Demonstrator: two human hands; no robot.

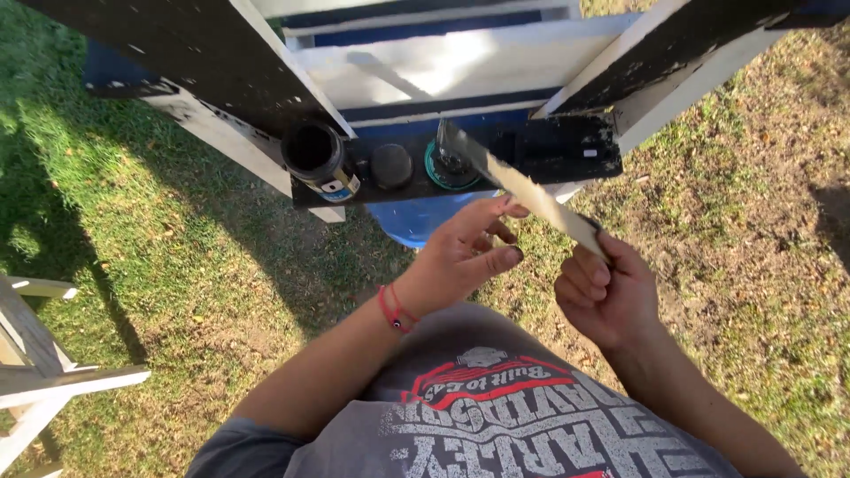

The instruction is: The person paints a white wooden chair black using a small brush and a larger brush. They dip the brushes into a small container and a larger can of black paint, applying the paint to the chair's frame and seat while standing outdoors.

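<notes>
Stick (531,190), flat and pale, slants from right hand (606,296) up-left to the tray (567,150), its dark tip over a green-rimmed can (453,164). Right hand fisted around the stick's lower end. Left hand (460,257) half open, fingertips (512,211) touching the stick mid-length, gripping nothing. Red band (394,310) on left wrist. Tray is a black shelf between ladder rails (221,66), also holding an open black tube (317,155) and a round cap (390,165). Blue barrel (416,221) below, mostly hidden. Open grass (159,221) left and right of hands. White frame (35,372) cut off at left edge. Can contents unreadable.
</notes>
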